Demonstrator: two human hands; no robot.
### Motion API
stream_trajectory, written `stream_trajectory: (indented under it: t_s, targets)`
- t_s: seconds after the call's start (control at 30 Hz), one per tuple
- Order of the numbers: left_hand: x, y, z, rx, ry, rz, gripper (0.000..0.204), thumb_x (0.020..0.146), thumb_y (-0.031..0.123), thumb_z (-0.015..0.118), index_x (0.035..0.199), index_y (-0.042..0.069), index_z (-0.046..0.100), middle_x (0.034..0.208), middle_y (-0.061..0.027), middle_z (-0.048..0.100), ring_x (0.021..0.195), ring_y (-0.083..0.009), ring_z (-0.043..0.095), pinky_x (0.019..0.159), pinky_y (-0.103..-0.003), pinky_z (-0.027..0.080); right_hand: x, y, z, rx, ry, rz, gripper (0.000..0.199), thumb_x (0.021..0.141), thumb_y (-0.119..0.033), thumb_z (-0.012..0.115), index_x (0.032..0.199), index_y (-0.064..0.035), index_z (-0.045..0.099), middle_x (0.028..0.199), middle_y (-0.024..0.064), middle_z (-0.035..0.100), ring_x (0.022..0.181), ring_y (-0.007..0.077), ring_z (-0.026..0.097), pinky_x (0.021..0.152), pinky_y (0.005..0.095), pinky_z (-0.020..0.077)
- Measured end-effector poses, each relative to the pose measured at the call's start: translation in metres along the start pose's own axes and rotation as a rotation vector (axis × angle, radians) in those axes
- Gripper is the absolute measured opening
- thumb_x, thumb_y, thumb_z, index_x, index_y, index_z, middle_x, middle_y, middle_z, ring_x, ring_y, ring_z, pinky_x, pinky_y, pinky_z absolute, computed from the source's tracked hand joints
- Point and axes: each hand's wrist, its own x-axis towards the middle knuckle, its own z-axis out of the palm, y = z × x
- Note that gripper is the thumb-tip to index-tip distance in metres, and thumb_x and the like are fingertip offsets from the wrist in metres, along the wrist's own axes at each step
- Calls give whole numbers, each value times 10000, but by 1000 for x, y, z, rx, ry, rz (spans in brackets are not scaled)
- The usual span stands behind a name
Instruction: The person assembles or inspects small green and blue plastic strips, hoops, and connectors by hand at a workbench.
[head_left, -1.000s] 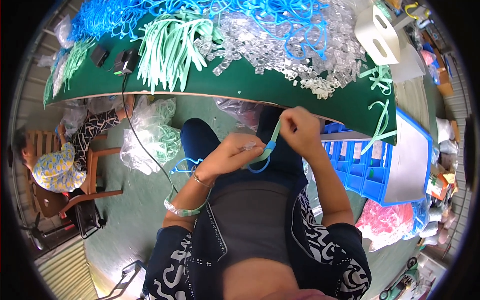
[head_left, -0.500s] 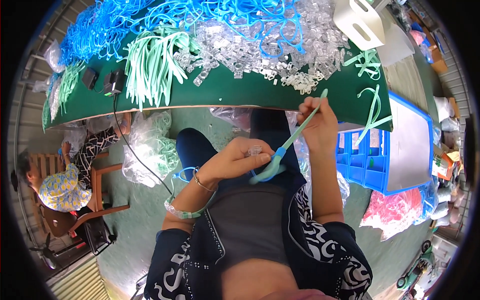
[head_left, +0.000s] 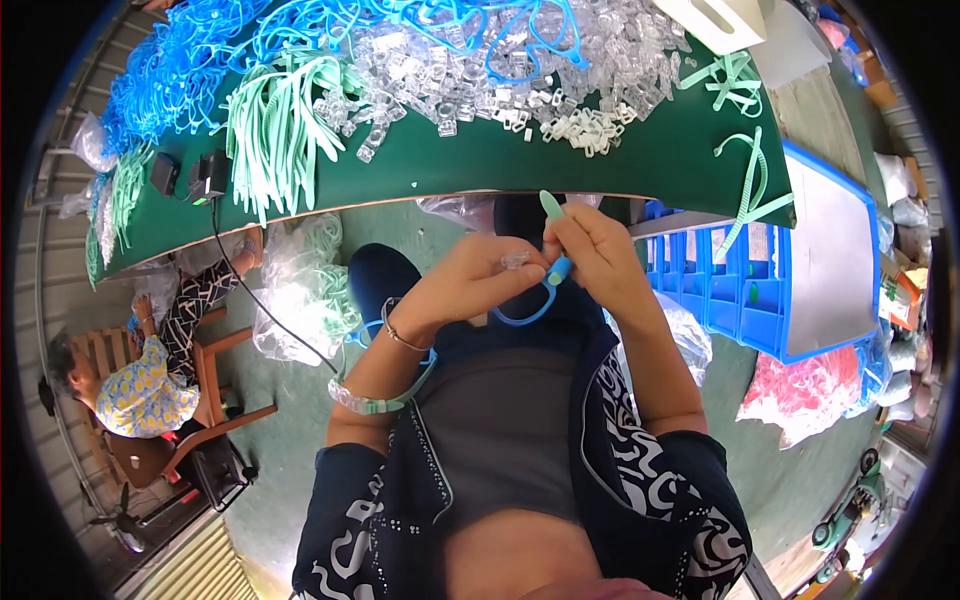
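Over my lap, my two hands almost meet. My left hand (head_left: 462, 285) is closed, thumb against fingers, at the blue rubbery loop (head_left: 527, 322); a clear plastic buckle (head_left: 515, 261) shows at its fingers. My right hand (head_left: 600, 256) pinches a mint-green strap (head_left: 551, 205), whose rounded tip sticks up above the fingers. Just below that hand, the loop's thicker blue end shows with a bit of green at its mouth. The fingers hide how strap and loop join. Around my left forearm hangs a finished-looking blue and green strap (head_left: 375, 405) with clear parts, below a bracelet (head_left: 402, 338).
On the green table (head_left: 440, 178) lie blue loops (head_left: 180, 80), mint straps (head_left: 275, 140), clear buckles (head_left: 430, 85) and small white clips (head_left: 590, 128). A blue compartment rack (head_left: 740, 290) stands right. Bagged parts (head_left: 800, 395) lie on the floor. Another person (head_left: 150, 385) sits at left.
My right hand has come down and left, close to my left hand. The strap, stretched long between the hands before, now shows only its tip above my right fingers.
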Motion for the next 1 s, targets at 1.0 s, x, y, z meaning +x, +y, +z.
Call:
stream_trajectory:
  t_s: [1.0]
  targets:
    - [100,0,-18,1036,817,385,109,735,136,669,831,90,645,780,-62,614,586,-260,599,521,-341,460,18,21,-29,120,276,-33,169,919,-137,493,870,-4,586,586,-28,477,528,22,389,476,184,288]
